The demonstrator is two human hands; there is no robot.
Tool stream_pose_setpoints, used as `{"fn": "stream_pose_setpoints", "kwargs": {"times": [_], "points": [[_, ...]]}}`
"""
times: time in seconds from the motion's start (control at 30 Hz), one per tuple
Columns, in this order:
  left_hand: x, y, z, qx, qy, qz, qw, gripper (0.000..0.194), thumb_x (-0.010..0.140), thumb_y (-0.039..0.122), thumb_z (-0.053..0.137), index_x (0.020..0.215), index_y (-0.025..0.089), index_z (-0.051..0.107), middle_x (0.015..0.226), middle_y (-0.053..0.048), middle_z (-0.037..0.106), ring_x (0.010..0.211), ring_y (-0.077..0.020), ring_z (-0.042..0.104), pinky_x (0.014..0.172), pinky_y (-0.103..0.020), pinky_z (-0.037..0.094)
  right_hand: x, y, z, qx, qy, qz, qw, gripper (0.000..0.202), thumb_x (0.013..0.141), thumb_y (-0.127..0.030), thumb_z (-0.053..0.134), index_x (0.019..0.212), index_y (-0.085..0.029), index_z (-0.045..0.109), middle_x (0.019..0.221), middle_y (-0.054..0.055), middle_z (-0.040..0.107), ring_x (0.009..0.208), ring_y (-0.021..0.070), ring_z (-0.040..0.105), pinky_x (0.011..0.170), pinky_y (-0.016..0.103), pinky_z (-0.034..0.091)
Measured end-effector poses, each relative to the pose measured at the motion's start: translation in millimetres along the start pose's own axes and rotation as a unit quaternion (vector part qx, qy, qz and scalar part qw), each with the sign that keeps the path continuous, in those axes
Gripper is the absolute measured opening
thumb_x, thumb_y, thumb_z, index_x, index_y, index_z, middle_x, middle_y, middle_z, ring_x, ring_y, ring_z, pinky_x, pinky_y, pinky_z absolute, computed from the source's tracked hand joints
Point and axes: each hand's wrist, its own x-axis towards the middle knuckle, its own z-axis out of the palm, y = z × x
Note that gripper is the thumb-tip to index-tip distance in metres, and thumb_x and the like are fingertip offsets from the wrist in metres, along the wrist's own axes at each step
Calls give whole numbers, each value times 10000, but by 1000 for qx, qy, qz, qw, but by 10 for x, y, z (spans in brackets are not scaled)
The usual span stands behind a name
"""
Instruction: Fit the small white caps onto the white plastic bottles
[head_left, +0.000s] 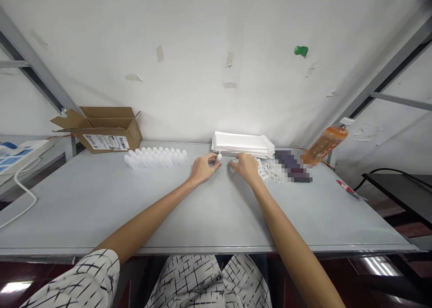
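Observation:
Between the thumb and fingers of my left hand [202,168], a small white bottle [219,158] stands upright, with a thin tip at its top. Close by to the right, my right hand [247,166] is curled with its fingers down at the tabletop. A bit of white shows at its fingertips, too small and covered to name. Beside that hand lies a heap of small white pieces [262,171], partly hidden behind it, and a tangle of white strings or loops [274,172]. Several translucent white bottles [155,158] stand in close rows left of my left hand.
Behind my hands, a stack of white flat sheets or trays [243,141] rests by the wall. An open cardboard box [108,130] sits back left. To the right are a blurred dark object [293,165], an orange drink bottle [327,141] leaning, and a red-white packet [349,188].

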Motion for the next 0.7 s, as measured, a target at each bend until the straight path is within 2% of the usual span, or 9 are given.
{"fn": "stream_pose_setpoints", "kwargs": {"times": [0.13, 0.3, 0.4, 0.5, 0.57, 0.7], "points": [[11, -13, 4, 23, -13, 5, 1000, 228, 769, 307, 736, 985, 233, 723, 1010, -12, 769, 1000, -213, 699, 915, -302, 501, -39, 2, 42, 39, -4, -39, 998, 406, 829, -337, 660, 1215, -220, 614, 1047, 90, 727, 1037, 285, 657, 747, 316, 447], [49, -24, 0, 84, -9, 19, 996, 207, 767, 369, 739, 892, 205, 750, 941, -29, 753, 931, -213, 666, 848, -304, 501, -54, 31, 108, 146, 83, -40, 985, 426, 844, -303, 629, 1246, -196, 537, 922, 60, 736, 916, 276, 669, 706, 316, 417], [65, -31, 10, 92, -18, 18, 995, 188, 781, 366, 720, 882, 212, 756, 916, -18, 750, 875, -197, 663, 807, -290, 494, -36, 18, 107, 221, 118, -24, 968, 357, 826, -324, 635, 1156, -194, 596, 886, 44, 743, 880, 259, 672, 721, 313, 421], [74, -39, 22, 122, -19, 33, 992, 162, 790, 347, 704, 856, 208, 758, 912, -26, 747, 903, -214, 656, 816, -302, 483, -23, -1, 99, 274, 129, -27, 953, 198, 801, -363, 635, 917, -209, 683, 815, 29, 737, 813, 236, 674, 703, 301, 427], [75, -43, 28, 143, -22, 44, 988, 158, 806, 342, 685, 849, 209, 758, 924, -34, 744, 936, -230, 649, 833, -319, 476, -14, 0, 105, 309, 124, -29, 942, 198, 789, -400, 632, 789, -211, 693, 785, 23, 730, 754, 218, 666, 679, 295, 430], [76, -38, 32, 186, -32, 47, 981, 162, 832, 347, 658, 860, 218, 753, 982, -43, 740, 1000, -248, 628, 876, -345, 457, 18, 29, 171, 375, 122, -30, 919, 237, 767, -412, 645, 854, -200, 705, 853, 26, 741, 719, 188, 661, 690, 288, 458]]}}
